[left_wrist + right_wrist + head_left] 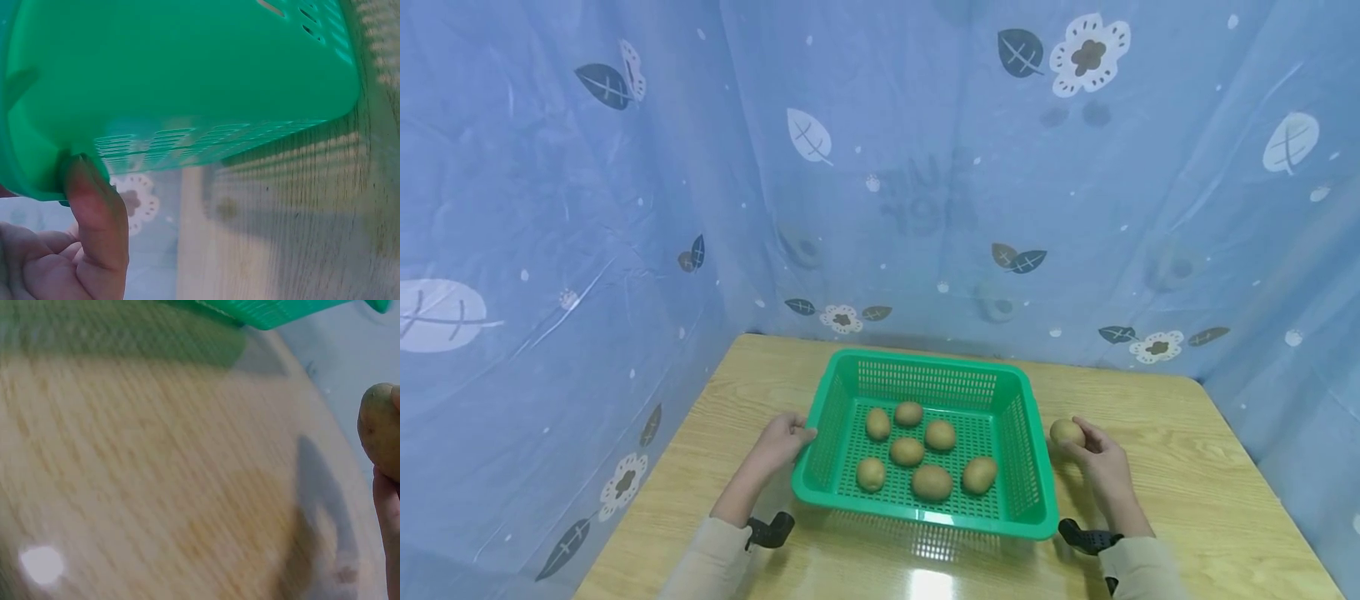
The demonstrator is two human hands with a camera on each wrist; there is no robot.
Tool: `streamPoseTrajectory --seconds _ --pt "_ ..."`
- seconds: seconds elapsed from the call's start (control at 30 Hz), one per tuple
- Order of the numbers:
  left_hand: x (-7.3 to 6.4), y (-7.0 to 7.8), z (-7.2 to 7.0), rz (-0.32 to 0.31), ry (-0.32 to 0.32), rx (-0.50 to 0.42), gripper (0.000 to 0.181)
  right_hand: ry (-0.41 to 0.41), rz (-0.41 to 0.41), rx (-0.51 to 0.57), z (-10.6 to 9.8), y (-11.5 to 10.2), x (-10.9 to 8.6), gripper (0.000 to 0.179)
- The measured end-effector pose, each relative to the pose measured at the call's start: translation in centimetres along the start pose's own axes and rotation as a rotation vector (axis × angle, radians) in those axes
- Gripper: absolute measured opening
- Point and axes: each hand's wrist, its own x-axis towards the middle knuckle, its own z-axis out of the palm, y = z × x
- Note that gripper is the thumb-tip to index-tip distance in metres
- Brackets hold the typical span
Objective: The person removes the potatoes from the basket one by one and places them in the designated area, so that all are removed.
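Observation:
A green plastic basket (925, 523) with slotted walls holds several brown potatoes (932, 482) spread over its floor. At its left side my left hand (785, 437) grips the rim; in the left wrist view a finger (100, 219) bends over the edge of the green wall (187, 69). Just outside the basket's right wall, my right hand (1103, 462) pinches a potato (1067, 432) between thumb and fingers. That same potato (379, 428) shows at the right border of the right wrist view, held above the table, partly cut off by the frame.
The basket stands on a light wooden table (1180, 467). A blue curtain (910, 167) with leaf and flower prints hangs behind the table and along both sides. Dark wrist mounts (771, 530) sit on both forearms.

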Motion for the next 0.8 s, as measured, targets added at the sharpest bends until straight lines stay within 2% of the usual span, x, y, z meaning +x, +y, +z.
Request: streamPoseTrajectory --seconds 0.2,0.37,0.8 --pt "-0.2 0.0 0.0 0.001 0.003 -0.002 0.026 0.02 0.037 -0.069 0.3 0.5 0.4 0.076" --pt "-0.1 -0.1 0.1 -0.003 0.006 -0.003 0.027 0.05 0.021 -0.112 0.5 0.8 1.1 0.071" --pt "0.1 -0.2 0.1 -0.006 0.013 0.006 0.025 0.045 0.027 -0.055 0.7 1.5 1.4 0.07"
